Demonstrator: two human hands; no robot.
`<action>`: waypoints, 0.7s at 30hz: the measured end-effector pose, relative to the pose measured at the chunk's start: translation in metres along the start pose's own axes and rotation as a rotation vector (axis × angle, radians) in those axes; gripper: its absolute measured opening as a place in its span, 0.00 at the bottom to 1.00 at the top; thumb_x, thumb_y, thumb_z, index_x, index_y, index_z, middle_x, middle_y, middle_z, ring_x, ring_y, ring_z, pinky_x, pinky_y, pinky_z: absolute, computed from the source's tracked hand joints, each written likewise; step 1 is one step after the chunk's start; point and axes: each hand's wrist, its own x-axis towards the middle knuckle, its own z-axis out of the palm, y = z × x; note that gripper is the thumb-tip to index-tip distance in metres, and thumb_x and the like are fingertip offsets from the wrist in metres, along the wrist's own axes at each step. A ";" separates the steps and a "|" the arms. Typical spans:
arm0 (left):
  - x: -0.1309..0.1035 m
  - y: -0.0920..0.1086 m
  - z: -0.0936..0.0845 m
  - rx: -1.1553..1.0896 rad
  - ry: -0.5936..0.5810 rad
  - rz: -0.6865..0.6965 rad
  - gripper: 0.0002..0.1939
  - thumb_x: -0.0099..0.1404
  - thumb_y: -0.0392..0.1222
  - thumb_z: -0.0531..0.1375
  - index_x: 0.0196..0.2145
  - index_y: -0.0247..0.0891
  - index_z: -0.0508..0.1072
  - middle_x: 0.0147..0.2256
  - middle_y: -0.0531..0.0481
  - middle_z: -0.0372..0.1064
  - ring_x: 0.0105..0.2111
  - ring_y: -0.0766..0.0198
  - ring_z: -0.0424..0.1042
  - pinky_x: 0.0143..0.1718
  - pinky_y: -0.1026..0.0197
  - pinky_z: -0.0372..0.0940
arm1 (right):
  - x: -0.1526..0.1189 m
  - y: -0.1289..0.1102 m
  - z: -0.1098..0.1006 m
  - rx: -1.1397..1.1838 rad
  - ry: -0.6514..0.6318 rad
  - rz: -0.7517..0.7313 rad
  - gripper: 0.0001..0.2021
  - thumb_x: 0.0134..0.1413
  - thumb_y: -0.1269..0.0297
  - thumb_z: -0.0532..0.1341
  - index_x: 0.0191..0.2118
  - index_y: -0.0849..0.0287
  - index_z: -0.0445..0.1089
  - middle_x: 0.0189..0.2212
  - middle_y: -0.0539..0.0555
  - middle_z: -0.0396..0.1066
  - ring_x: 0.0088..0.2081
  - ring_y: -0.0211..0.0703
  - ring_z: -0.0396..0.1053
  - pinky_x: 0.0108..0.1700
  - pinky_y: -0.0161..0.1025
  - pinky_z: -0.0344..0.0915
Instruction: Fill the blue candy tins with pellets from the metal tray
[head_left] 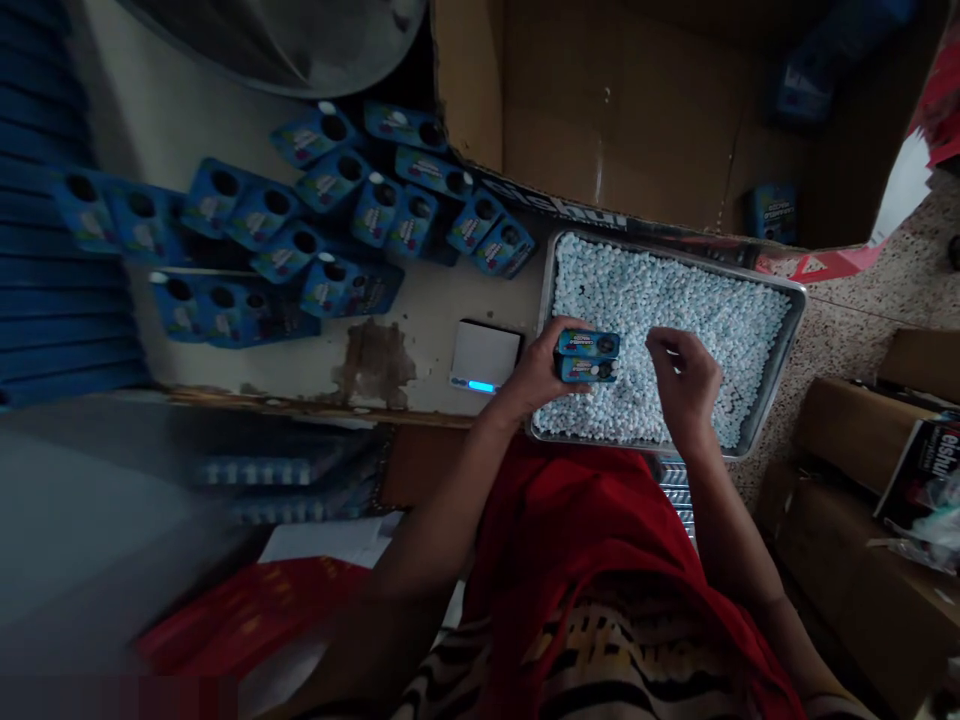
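My left hand [541, 372] is wrapped round two small blue boxes [588, 357] side by side, their tops facing up. They are above the left part of a metal tray [766, 420] full of small pale blue and white pellets [637, 280]. To the right of the boxes, over the same pellets, my right hand [686, 375] has its fingers curled together; anything between the fingertips is too small to make out. A small scale [486, 355] with a lit blue display lies left of the tray.
Several blue boxes [281, 250] stand on the table [427, 360] at the left. Behind the tray is a large open carton [600, 110] with a few blue boxes inside. A metal bowl [337, 40] is at the back; brown cartons [855, 430] are stacked at the right.
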 end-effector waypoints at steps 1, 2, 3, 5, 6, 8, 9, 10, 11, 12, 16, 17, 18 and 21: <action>0.000 -0.002 -0.002 -0.025 0.009 0.004 0.46 0.48 0.55 0.85 0.59 0.44 0.70 0.59 0.41 0.75 0.58 0.45 0.78 0.60 0.47 0.73 | -0.001 0.004 -0.002 0.009 0.013 0.041 0.06 0.67 0.58 0.68 0.42 0.51 0.82 0.40 0.53 0.85 0.41 0.47 0.82 0.43 0.45 0.81; 0.000 -0.004 -0.004 -0.045 0.022 0.010 0.47 0.47 0.55 0.85 0.58 0.44 0.70 0.60 0.41 0.75 0.59 0.45 0.78 0.61 0.47 0.73 | -0.002 0.007 -0.002 0.021 -0.010 0.076 0.06 0.64 0.57 0.70 0.40 0.52 0.82 0.38 0.53 0.84 0.38 0.46 0.81 0.41 0.44 0.80; 0.000 -0.005 -0.007 -0.063 0.037 0.017 0.48 0.46 0.55 0.86 0.58 0.44 0.70 0.60 0.40 0.75 0.59 0.44 0.78 0.61 0.47 0.73 | -0.002 0.010 -0.001 0.036 -0.060 0.100 0.08 0.62 0.55 0.72 0.39 0.53 0.83 0.36 0.53 0.84 0.35 0.45 0.80 0.39 0.43 0.79; 0.000 -0.006 -0.012 -0.096 0.063 0.029 0.49 0.44 0.56 0.86 0.58 0.44 0.70 0.62 0.39 0.75 0.61 0.43 0.78 0.63 0.46 0.73 | -0.004 0.014 0.009 0.072 -0.186 0.105 0.09 0.60 0.54 0.74 0.38 0.53 0.84 0.35 0.53 0.83 0.34 0.45 0.79 0.39 0.43 0.78; 0.000 -0.006 -0.015 -0.110 0.069 0.032 0.50 0.44 0.56 0.86 0.59 0.44 0.70 0.62 0.39 0.75 0.61 0.43 0.78 0.63 0.45 0.74 | -0.004 0.015 0.015 0.085 -0.228 0.085 0.09 0.60 0.54 0.74 0.38 0.53 0.85 0.34 0.53 0.84 0.34 0.45 0.79 0.40 0.43 0.78; -0.001 -0.005 -0.019 -0.118 0.077 0.031 0.50 0.44 0.56 0.86 0.59 0.45 0.70 0.61 0.39 0.75 0.60 0.43 0.79 0.62 0.45 0.74 | -0.005 0.015 0.028 0.077 -0.259 0.013 0.07 0.64 0.56 0.72 0.37 0.52 0.85 0.36 0.54 0.84 0.37 0.46 0.80 0.42 0.43 0.78; -0.002 -0.004 -0.021 -0.106 0.083 0.030 0.49 0.45 0.56 0.86 0.59 0.45 0.70 0.61 0.39 0.76 0.60 0.43 0.79 0.61 0.46 0.75 | -0.005 0.015 0.033 0.061 -0.266 -0.039 0.07 0.66 0.58 0.71 0.38 0.52 0.86 0.37 0.55 0.84 0.38 0.47 0.80 0.43 0.44 0.77; -0.002 -0.003 -0.022 -0.085 0.093 0.032 0.49 0.45 0.56 0.86 0.59 0.45 0.70 0.61 0.39 0.76 0.59 0.43 0.79 0.60 0.47 0.75 | -0.005 0.014 0.038 0.033 -0.282 -0.098 0.07 0.68 0.59 0.69 0.39 0.52 0.86 0.37 0.55 0.84 0.39 0.47 0.80 0.43 0.43 0.77; -0.003 -0.002 -0.023 -0.058 0.105 0.037 0.48 0.46 0.57 0.85 0.59 0.44 0.71 0.60 0.39 0.76 0.58 0.44 0.79 0.59 0.47 0.75 | -0.005 0.013 0.041 -0.003 -0.305 -0.156 0.08 0.69 0.60 0.68 0.40 0.52 0.86 0.38 0.56 0.84 0.39 0.46 0.80 0.44 0.43 0.77; -0.003 -0.001 -0.024 -0.033 0.116 0.043 0.48 0.47 0.57 0.85 0.59 0.44 0.71 0.60 0.40 0.76 0.58 0.45 0.79 0.59 0.49 0.75 | -0.005 0.012 0.044 -0.042 -0.330 -0.209 0.08 0.71 0.61 0.67 0.42 0.51 0.86 0.39 0.56 0.83 0.39 0.46 0.80 0.44 0.42 0.76; -0.004 0.001 -0.027 -0.019 0.147 0.051 0.49 0.47 0.57 0.85 0.59 0.41 0.71 0.59 0.40 0.76 0.56 0.46 0.80 0.57 0.52 0.75 | -0.005 0.005 0.050 -0.077 -0.266 -0.327 0.07 0.73 0.65 0.66 0.43 0.53 0.84 0.37 0.54 0.80 0.35 0.42 0.76 0.40 0.39 0.74; -0.004 0.001 -0.028 -0.026 0.155 0.056 0.49 0.46 0.57 0.85 0.59 0.41 0.71 0.59 0.40 0.76 0.57 0.46 0.80 0.57 0.53 0.75 | -0.005 0.003 0.053 -0.057 -0.221 -0.334 0.06 0.72 0.65 0.66 0.43 0.53 0.82 0.37 0.53 0.80 0.34 0.41 0.74 0.38 0.39 0.73; -0.004 0.001 -0.028 -0.031 0.163 0.062 0.48 0.47 0.56 0.85 0.59 0.41 0.71 0.59 0.40 0.76 0.57 0.46 0.80 0.58 0.53 0.75 | -0.005 0.001 0.056 -0.042 -0.189 -0.338 0.04 0.71 0.65 0.67 0.43 0.53 0.82 0.36 0.53 0.79 0.33 0.41 0.73 0.37 0.39 0.73; -0.004 -0.002 -0.029 -0.038 0.182 0.073 0.44 0.49 0.52 0.85 0.59 0.41 0.73 0.60 0.40 0.77 0.57 0.47 0.80 0.58 0.53 0.74 | -0.002 -0.001 0.067 -0.051 -0.177 -0.336 0.03 0.70 0.63 0.69 0.43 0.52 0.82 0.35 0.52 0.77 0.33 0.42 0.70 0.39 0.41 0.72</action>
